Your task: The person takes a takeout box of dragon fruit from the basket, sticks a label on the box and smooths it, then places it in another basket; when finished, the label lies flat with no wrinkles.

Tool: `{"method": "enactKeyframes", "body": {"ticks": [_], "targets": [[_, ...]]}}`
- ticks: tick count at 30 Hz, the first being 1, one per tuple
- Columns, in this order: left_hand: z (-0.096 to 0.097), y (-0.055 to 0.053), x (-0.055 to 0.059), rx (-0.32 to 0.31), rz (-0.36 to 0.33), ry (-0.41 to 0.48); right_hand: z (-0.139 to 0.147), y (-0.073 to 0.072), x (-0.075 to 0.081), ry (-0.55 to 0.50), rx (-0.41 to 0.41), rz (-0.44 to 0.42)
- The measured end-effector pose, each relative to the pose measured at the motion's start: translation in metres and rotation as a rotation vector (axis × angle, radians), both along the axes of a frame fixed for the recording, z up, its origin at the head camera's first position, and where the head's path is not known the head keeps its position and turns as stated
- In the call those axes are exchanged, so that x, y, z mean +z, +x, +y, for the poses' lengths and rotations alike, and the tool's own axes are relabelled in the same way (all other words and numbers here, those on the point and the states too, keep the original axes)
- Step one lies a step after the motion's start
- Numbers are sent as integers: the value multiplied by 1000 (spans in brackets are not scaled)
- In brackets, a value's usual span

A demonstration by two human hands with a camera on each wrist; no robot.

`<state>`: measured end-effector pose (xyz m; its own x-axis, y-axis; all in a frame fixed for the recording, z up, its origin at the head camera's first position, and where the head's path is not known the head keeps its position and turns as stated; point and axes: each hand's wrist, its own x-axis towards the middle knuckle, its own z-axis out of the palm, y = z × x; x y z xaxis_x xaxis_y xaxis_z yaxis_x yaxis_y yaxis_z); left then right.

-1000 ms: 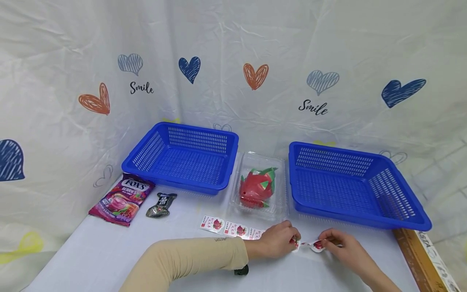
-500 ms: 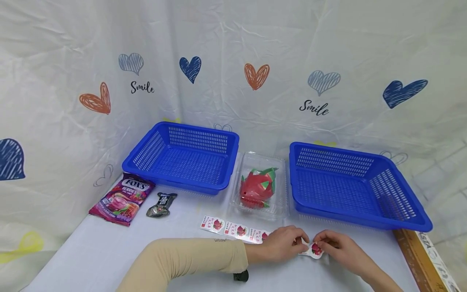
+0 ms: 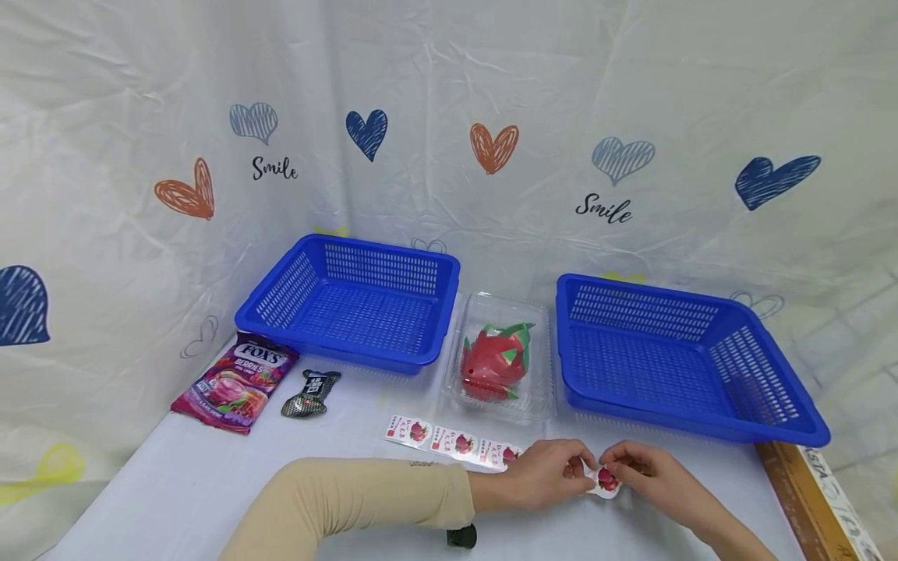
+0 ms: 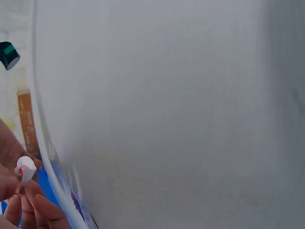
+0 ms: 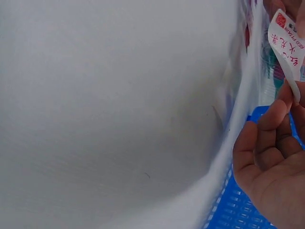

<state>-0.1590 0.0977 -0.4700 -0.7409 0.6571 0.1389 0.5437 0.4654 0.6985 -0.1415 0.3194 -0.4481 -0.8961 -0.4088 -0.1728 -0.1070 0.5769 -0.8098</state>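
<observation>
In the head view my left hand [image 3: 550, 475] and right hand [image 3: 652, 479] meet over the table, pinching a small white sticker [image 3: 605, 483] with a red dragon fruit printed on it. The right wrist view shows the sticker [image 5: 288, 45] bent, its red lettering facing the camera, between the fingertips of both hands. A strip of several matching stickers [image 3: 454, 442] lies on the table to the left of the left hand, which is close to its right end. Behind the hands sits a clear plastic box [image 3: 540, 389] with a red and green dragon fruit [image 3: 493, 360] inside.
Two blue baskets stand at the back, one left [image 3: 351, 357] and one right [image 3: 687, 432]. A purple candy bag [image 3: 236, 383] and a black wrapped packet [image 3: 310, 393] lie at left. A small black object [image 3: 461, 536] shows below the sleeve. A wooden bar [image 3: 807, 499] edges the right side.
My left hand has moved right, up close to the right hand, and away from the strip's end. The sticker now lies between both hands' fingertips; the right hand has barely moved.
</observation>
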Motion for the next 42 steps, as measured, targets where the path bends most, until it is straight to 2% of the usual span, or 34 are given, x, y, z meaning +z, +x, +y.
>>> {"method": "enactKeyframes", "body": {"ticks": [3, 7, 9, 13, 16, 19, 23, 25, 27, 30, 34, 38, 42], "targets": [[-3, 1, 3, 23, -30, 38, -2, 1, 1, 15, -10, 48], [-8, 2, 6, 26, -73, 103, -6, 4, 2, 35, -32, 182], [-11, 3, 7, 20, -60, 126, -7, 6, 3, 34, -38, 245], [-16, 5, 12, 3, 5, 171, -12, 11, 11, 56, -78, 291], [-19, 4, 21, -5, 40, 221, -16, 14, 19, 96, -130, 368], [-23, -1, 34, 4, 41, 285, -20, 13, 29, 100, -185, 524], [-27, -13, 50, 48, -44, 376, -24, 9, 45, 89, -243, 770], [-28, -19, 59, 90, -84, 418, -28, 8, 55, 91, -266, 851], [-28, -26, 68, 134, -110, 461, -32, 7, 64, 89, -263, 887], [-28, -34, 81, 189, -141, 513, -39, 4, 75, 88, -242, 870], [-27, -39, 90, 214, -182, 556, -45, -1, 84, 76, -210, 770], [-26, -40, 95, 215, -194, 573, -46, -7, 90, 52, -210, 574], [-28, -39, 94, 215, -196, 564, -48, -13, 94, 31, -276, 399]]}}
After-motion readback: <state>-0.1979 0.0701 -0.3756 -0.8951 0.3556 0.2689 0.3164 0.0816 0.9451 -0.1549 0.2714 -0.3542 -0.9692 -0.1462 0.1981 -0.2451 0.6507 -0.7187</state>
